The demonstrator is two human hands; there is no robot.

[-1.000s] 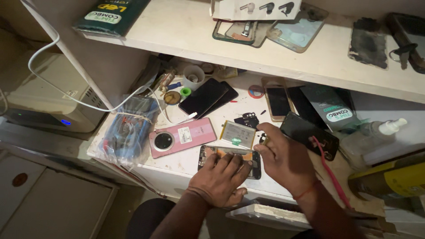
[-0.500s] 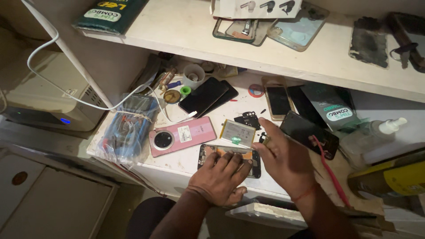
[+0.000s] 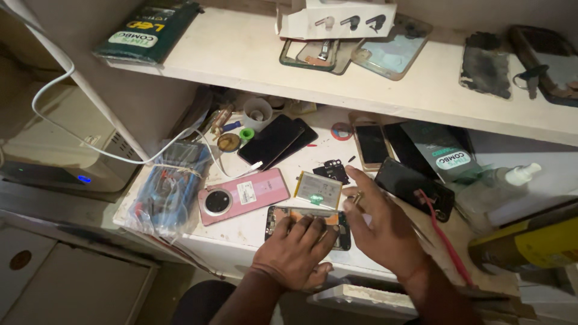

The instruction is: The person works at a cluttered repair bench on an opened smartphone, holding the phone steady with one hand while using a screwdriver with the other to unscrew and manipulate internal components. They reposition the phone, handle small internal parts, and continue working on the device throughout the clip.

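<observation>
My left hand (image 3: 296, 251) lies flat on an opened phone body (image 3: 308, 224) at the front edge of the white workbench (image 3: 259, 225), pressing it down. My right hand (image 3: 382, 219) hovers just to its right with fingers spread, and a small brass-coloured part (image 3: 356, 197) sits at its fingertips. A loose silver phone battery (image 3: 318, 189) lies just beyond the opened phone. A pink phone back cover (image 3: 242, 195) with a round camera ring rests to the left.
Several dark phones (image 3: 276, 141) and a dark screen (image 3: 414, 183) lie further back. A bag of blue tools (image 3: 170, 186) is at the left, a white cable (image 3: 96, 150) loops above it. A spray bottle (image 3: 500, 183) and yellow box (image 3: 530, 250) stand right. The upper shelf (image 3: 253, 57) holds covers.
My right hand has shifted slightly left toward the opened phone and spread its fingers. My left hand stays pressed on the phone body.
</observation>
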